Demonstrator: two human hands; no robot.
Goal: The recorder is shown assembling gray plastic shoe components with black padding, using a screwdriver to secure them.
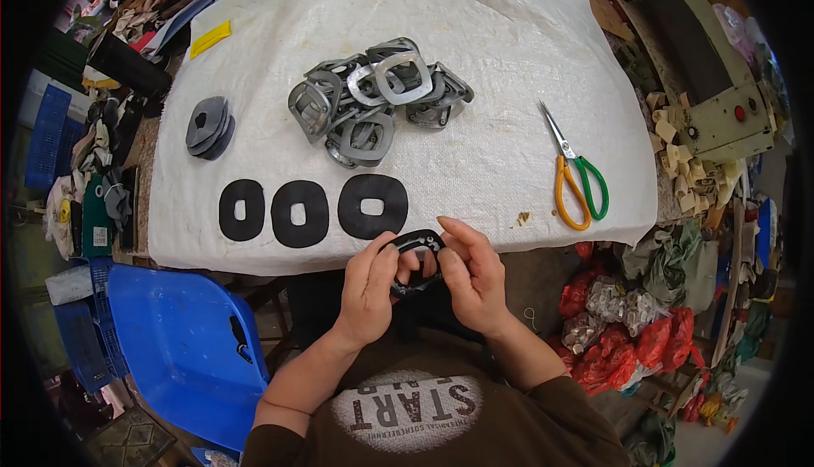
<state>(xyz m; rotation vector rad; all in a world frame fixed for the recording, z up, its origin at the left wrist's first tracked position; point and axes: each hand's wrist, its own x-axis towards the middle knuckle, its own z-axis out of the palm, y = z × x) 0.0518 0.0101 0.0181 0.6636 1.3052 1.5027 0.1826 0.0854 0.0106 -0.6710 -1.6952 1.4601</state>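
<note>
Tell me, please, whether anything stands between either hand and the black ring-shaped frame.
Nothing visible does: the left hand and right hand both touch the black frame, one at each side. The nearest flat black ring lies beyond it on the white sheet, not in between.

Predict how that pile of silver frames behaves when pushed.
The pile of silver frames looks metallic, so its pieces are probably stiff. They lie heaped at odd angles, so would likely shift and spread. Their flattish shapes suggest sliding rather than rolling.
</note>
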